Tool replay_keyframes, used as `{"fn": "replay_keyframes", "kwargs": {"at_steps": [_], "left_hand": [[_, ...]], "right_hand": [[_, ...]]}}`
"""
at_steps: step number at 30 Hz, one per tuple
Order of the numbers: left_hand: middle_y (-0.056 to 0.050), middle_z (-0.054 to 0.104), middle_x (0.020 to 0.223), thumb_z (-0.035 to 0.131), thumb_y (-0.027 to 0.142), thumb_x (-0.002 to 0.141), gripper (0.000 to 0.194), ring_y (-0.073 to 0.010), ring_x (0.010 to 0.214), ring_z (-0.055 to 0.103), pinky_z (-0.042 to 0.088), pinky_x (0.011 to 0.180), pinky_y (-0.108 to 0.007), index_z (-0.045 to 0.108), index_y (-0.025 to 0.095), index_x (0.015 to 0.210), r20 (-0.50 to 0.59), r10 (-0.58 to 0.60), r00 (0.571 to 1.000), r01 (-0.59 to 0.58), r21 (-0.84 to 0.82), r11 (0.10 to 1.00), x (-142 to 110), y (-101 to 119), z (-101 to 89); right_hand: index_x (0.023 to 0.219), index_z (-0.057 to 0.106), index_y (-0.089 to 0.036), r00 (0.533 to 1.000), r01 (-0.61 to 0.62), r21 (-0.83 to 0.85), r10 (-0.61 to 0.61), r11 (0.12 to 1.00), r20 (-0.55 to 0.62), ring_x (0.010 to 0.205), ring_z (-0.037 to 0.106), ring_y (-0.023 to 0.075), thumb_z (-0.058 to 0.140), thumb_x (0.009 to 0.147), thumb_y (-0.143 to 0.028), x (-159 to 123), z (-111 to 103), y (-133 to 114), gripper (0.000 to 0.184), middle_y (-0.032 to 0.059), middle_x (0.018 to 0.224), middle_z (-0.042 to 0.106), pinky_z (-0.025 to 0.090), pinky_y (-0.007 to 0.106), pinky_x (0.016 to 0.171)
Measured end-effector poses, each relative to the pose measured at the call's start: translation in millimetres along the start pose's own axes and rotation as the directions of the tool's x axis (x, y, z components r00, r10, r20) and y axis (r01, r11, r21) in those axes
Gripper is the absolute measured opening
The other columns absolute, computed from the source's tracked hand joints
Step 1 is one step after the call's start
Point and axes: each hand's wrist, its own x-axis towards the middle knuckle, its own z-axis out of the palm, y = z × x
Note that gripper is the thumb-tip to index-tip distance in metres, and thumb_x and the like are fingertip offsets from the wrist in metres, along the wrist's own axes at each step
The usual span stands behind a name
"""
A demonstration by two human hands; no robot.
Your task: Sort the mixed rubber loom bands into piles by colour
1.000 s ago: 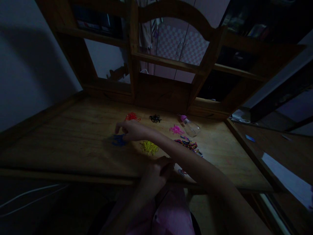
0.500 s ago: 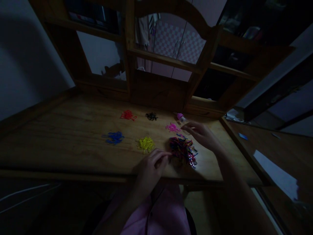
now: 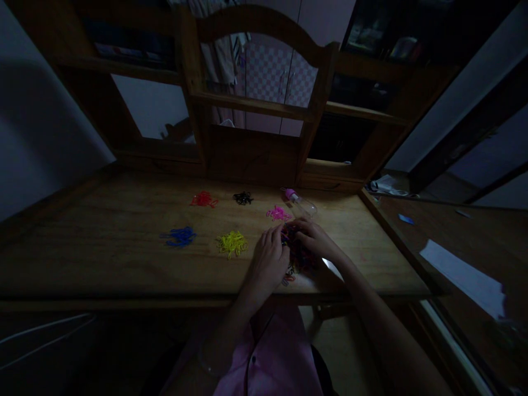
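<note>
A mixed heap of coloured rubber bands [image 3: 303,257] lies near the table's front edge. Against its left side, my left hand [image 3: 271,256] has its fingers curled around some of the bands. My right hand [image 3: 312,237] reaches over the heap from the right, fingers bent down into it; the fingertips are partly hidden. Sorted by colour nearby are small piles of pink bands [image 3: 278,213], yellow bands [image 3: 232,243], blue bands [image 3: 180,236], black bands [image 3: 243,198] and red bands [image 3: 203,199].
Behind the heap a clear bottle with a pink cap [image 3: 291,194] lies on its side. The wooden table [image 3: 115,258] backs onto a shelved wooden frame [image 3: 251,104]. On a lower surface to the right are white paper [image 3: 462,278] and a small blue packet [image 3: 406,219].
My right hand has moved from beside the pink bands down onto the mixed heap. My left hand has come closer against the heap's left side. The head view has shifted slightly.
</note>
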Motion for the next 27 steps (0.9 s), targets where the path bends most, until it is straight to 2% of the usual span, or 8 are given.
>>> {"fn": "replay_keyframes", "kwargs": {"at_steps": [4,7,10,13,18,23,27], "left_hand": [[-0.011,0.054,0.139,0.041,0.013,0.088,0.052,-0.0217,0.13,0.049,0.035,0.113,-0.041,0.043,0.018,0.14,0.05,-0.061,0.997,0.067,-0.144,0.987,-1.4,-1.9,-5.5],[-0.007,0.057,0.137,0.042,0.012,0.088,0.052,-0.0197,0.128,0.052,0.037,0.113,-0.038,0.046,0.022,0.138,0.078,-0.095,0.992,0.11,-0.218,0.97,-7.2,-0.4,-12.0],[-0.004,0.057,0.138,0.043,0.012,0.088,0.05,-0.0193,0.128,0.052,0.037,0.112,-0.037,0.049,0.025,0.135,0.074,-0.11,0.991,0.124,-0.223,0.967,-14.2,3.6,-17.1],[-0.004,0.058,0.135,0.044,0.012,0.087,0.047,-0.02,0.125,0.053,0.039,0.11,-0.036,0.053,0.025,0.131,0.025,-0.129,0.991,0.131,-0.2,0.971,-19.6,7.8,-20.6],[-0.003,0.061,0.13,0.046,0.012,0.087,0.043,-0.0205,0.121,0.055,0.041,0.107,-0.036,0.057,0.026,0.127,-0.01,-0.128,0.992,0.123,-0.207,0.971,-22.4,10.1,-24.5],[-0.004,0.063,0.126,0.047,0.014,0.089,0.039,-0.021,0.117,0.058,0.044,0.104,-0.037,0.06,0.027,0.124,-0.024,-0.136,0.99,0.126,-0.245,0.961,-22.1,8.8,-26.2],[-0.002,0.064,0.126,0.047,0.012,0.089,0.038,-0.0196,0.116,0.059,0.045,0.103,-0.035,0.061,0.027,0.122,-0.036,-0.15,0.988,0.135,-0.272,0.953,-21.9,8.4,-26.9]], "right_hand": [[0.108,0.07,-0.018,1.0,-0.009,0.075,0.007,0.997,0.025,0.104,0.062,0.0217,0.05,0.084,-0.008,-5.8,-2.5,-1.6,0.033,0.008,0.11,0.068,0.046,0.038,0.097],[0.11,0.07,-0.019,0.999,-0.028,0.121,0.024,0.992,0.031,0.101,0.063,0.021,0.052,0.082,-0.006,-12.0,-6.0,-4.8,0.035,0.0068,0.108,0.07,0.048,0.036,0.093],[0.11,0.07,-0.018,1.0,-0.015,0.131,0.013,0.991,0.019,0.097,0.065,0.0204,0.055,0.082,-0.006,-15.4,-8.8,-7.6,0.034,0.0071,0.105,0.071,0.05,0.035,0.088],[0.107,0.071,-0.017,1.0,-0.005,0.118,0.007,0.993,-0.013,0.091,0.065,0.0196,0.059,0.084,-0.011,-15.2,-8.5,-8.0,0.027,0.0072,0.101,0.072,0.051,0.034,0.083],[0.102,0.072,-0.018,0.995,-0.063,0.166,0.076,0.984,-0.069,0.085,0.067,0.019,0.061,0.086,-0.019,-13.2,-3.6,-2.8,0.019,0.0065,0.094,0.072,0.053,0.032,0.076],[0.098,0.072,-0.019,0.984,-0.109,0.289,0.145,0.951,-0.108,0.089,0.068,0.0194,0.063,0.084,-0.022,-13.0,-5.7,-2.7,0.017,0.0063,0.097,0.073,0.054,0.034,0.08],[0.095,0.073,-0.018,0.972,-0.133,0.303,0.184,0.944,-0.144,0.086,0.069,0.0189,0.064,0.082,-0.021,-12.9,-14.9,-11.2,0.016,0.0059,0.093,0.073,0.054,0.033,0.08]]}}
